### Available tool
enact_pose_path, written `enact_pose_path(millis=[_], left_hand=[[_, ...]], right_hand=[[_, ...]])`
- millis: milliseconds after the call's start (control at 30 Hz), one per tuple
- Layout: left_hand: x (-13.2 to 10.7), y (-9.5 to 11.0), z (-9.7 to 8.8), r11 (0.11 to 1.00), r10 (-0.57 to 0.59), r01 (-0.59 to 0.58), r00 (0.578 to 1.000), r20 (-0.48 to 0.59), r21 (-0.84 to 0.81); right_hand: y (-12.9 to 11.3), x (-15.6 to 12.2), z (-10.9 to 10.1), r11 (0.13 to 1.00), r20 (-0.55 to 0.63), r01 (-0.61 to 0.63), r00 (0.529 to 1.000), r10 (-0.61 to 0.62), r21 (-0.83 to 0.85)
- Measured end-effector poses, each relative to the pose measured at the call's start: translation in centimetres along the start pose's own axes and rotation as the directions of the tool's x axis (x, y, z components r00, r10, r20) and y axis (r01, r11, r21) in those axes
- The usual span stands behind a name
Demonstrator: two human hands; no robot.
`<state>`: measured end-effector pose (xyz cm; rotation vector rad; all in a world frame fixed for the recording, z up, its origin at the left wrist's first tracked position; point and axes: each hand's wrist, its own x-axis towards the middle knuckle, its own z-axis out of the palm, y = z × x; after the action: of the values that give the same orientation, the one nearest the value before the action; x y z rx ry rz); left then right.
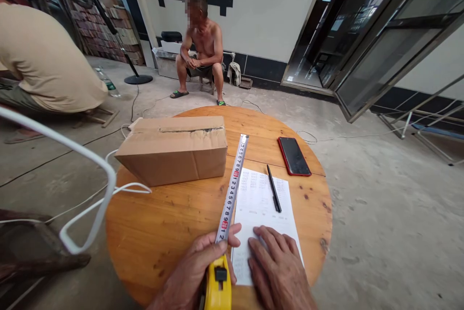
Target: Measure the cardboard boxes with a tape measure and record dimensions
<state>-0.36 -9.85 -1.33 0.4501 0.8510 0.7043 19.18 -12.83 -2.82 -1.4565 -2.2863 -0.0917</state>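
Note:
My left hand (201, 264) is closed round a yellow tape measure (218, 283), its thumb pressing on the drawn-out blade. The silver blade (232, 189) reaches forward over the table, its metal end hook near the right side of a cardboard box (177, 155). Flat on a sheet of paper (250, 223) lies my right hand (277, 264), fingers stretched out and holding nothing. Rows of faint writing show on the sheet. A black pen (274, 189) rests across its upper right part.
The round wooden table (145, 232) also bears a phone (294, 156) with a red edge. A bent white tube (105, 170) stands close at the left. One person sits on a stool by the wall; another crouches at the left near a standing fan (137, 79).

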Motion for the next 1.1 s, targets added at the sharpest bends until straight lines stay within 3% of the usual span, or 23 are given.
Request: enact_pose_path(millis=[200, 367, 533, 700, 833, 933, 1000, 1100], left_hand=[[0.5, 1.9, 0.2, 0.996, -0.006, 0.004, 1.000, 0.024, 0.089], [2.0, 3.3, 0.7, 0.988, -0.022, 0.017, 0.999, 0.030, 0.155], [3.7, 4.5, 1.4, 0.987, -0.016, 0.007, 0.999, 0.051, 0.160], [4.9, 4.7, 1.0, 0.987, -0.055, 0.045, 0.996, 0.064, 0.151], [5.2, 4.8, 0.3, 0.991, -0.079, 0.068, 0.993, 0.091, 0.118], [5.2, 5.1, 0.3, 0.990, -0.096, 0.085, 0.990, 0.103, 0.109], [5.1, 5.2, 0.3, 0.989, -0.105, 0.093, 0.988, 0.109, 0.115], [5.2, 5.1, 0.1, 0.990, -0.084, 0.066, 0.986, 0.142, 0.123]], right_hand=[[0.3, 0.7, -0.8, 0.998, -0.021, -0.005, 1.000, 0.006, 0.065], [4.1, 1.3, -1.6, 0.992, -0.087, -0.129, 0.988, 0.129, 0.005], [7.7, 3.3, -1.3, 0.984, 0.035, -0.139, 0.989, 0.144, -0.110], [9.6, 5.9, -1.4, 0.967, 0.253, 0.062, 0.967, 0.003, -0.247], [10.8, 7.2, -1.7, 0.937, 0.296, 0.257, 0.938, -0.183, -0.236], [11.5, 7.6, -2.1, 0.918, 0.251, 0.345, 0.922, -0.294, -0.194], [11.7, 7.3, -2.4, 0.932, 0.119, 0.325, 0.944, -0.309, -0.159], [11.1, 6.3, -3.0, 0.994, -0.166, 0.107, 0.980, -0.111, -0.029]])
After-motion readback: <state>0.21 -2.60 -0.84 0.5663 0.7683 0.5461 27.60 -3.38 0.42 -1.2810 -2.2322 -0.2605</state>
